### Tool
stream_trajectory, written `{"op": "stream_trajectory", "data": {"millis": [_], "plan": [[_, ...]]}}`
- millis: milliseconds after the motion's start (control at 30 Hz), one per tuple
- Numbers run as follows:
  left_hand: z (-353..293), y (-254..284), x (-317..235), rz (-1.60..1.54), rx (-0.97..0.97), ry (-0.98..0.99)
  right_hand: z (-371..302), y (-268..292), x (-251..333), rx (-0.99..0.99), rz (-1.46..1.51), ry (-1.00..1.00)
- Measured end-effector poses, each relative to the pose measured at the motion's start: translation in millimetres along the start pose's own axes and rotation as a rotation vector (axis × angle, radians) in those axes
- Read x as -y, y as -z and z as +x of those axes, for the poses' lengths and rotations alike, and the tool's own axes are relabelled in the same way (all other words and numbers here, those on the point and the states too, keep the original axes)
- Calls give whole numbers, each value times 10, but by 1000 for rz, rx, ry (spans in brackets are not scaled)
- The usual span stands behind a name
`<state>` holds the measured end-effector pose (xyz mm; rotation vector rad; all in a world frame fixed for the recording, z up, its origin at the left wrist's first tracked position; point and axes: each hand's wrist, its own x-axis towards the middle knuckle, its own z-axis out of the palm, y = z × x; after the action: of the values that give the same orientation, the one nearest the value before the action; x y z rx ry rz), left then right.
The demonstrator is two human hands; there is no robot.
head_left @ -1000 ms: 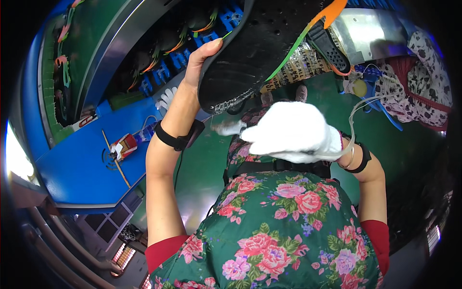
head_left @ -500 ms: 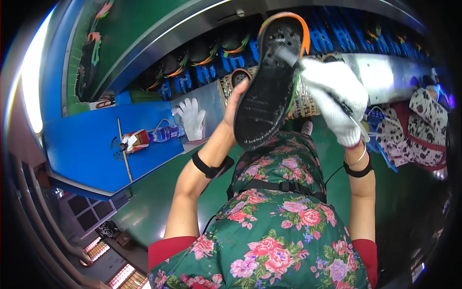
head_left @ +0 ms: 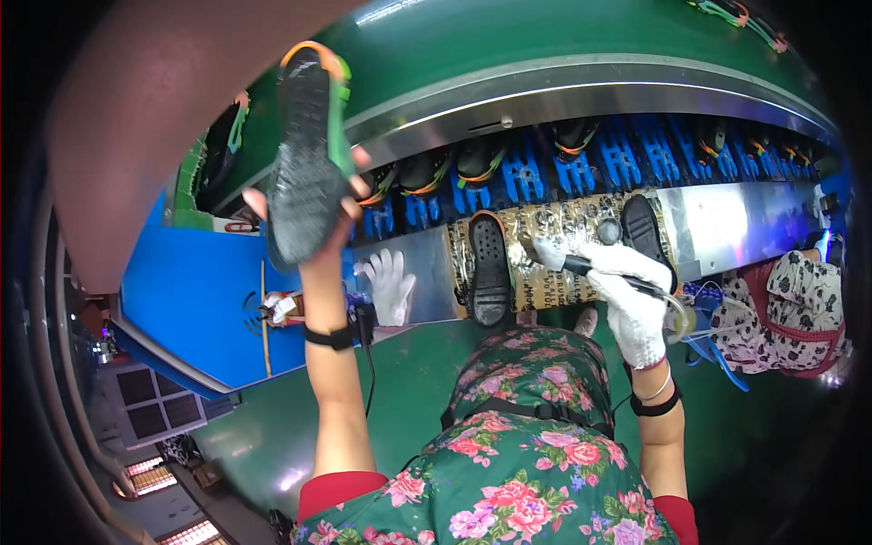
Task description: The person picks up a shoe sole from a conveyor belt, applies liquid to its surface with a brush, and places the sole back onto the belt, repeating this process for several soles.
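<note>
My left hand [head_left: 338, 238], bare, grips a black shoe sole [head_left: 304, 173] from beneath, with the thumb on one edge and the fingers on the other. The sole has an orange and green rim, and its wet-looking face is turned up. It is held above the edge of the green belt, at the left. My right hand [head_left: 631, 309], in a white knitted glove, is closed around a dark-handled brush [head_left: 549, 254] with pale bristles. Below the bristles lies a taped brown bench cover [head_left: 536, 289], with one black sole [head_left: 489, 272] left of the brush and another [head_left: 643, 234] partly behind the glove.
Blue forked holders [head_left: 522, 168] bearing black shoe parts line the far side under a metal rail [head_left: 545, 86]. A green belt [head_left: 545, 36] runs beyond. A white glove [head_left: 391, 286] lies by the blue table [head_left: 195, 300]. A person in patterned clothes [head_left: 781, 309] is at right.
My left hand has carried the sole left and up, away from the brush. My right hand has lowered the brush toward the bench. The view has shifted, showing more of the bench.
</note>
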<state>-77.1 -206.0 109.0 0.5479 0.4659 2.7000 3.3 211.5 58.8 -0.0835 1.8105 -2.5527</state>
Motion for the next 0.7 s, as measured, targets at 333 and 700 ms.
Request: {"op": "stream_trajectory", "data": {"millis": [333, 700], "plan": [[250, 402, -502, -288, -519, -511, -259, 194, -597, -66, 101, -276], [2394, -321, 1483, 834, -371, 388, -555, 1024, -624, -339, 494, -265]]}}
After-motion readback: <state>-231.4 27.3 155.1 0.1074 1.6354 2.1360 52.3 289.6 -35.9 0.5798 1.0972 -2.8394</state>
